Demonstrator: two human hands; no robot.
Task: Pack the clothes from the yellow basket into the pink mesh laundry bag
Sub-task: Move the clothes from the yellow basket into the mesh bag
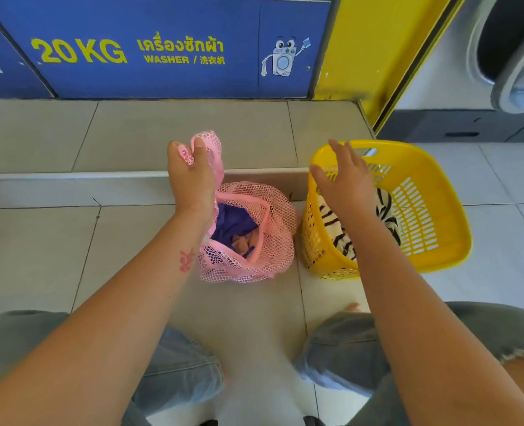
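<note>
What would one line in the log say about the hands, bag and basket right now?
left hand: grips pink mesh bag rim, mouth open | right hand: open, over yellow basket | striped garment: in basket | bag: purple cloth inside

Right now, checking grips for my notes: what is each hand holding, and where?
Left hand pinches the pink mesh bag by its raised rim. Right hand is open over the yellow basket, holding nothing.

The pink mesh laundry bag sits on the tiled floor, its mouth open and one edge pulled up high — purple cloth and a peach piece show inside. Just beside it to the right stands the yellow basket, slotted and tilted slightly, holding a black-and-white striped garment — partly hidden.
</note>
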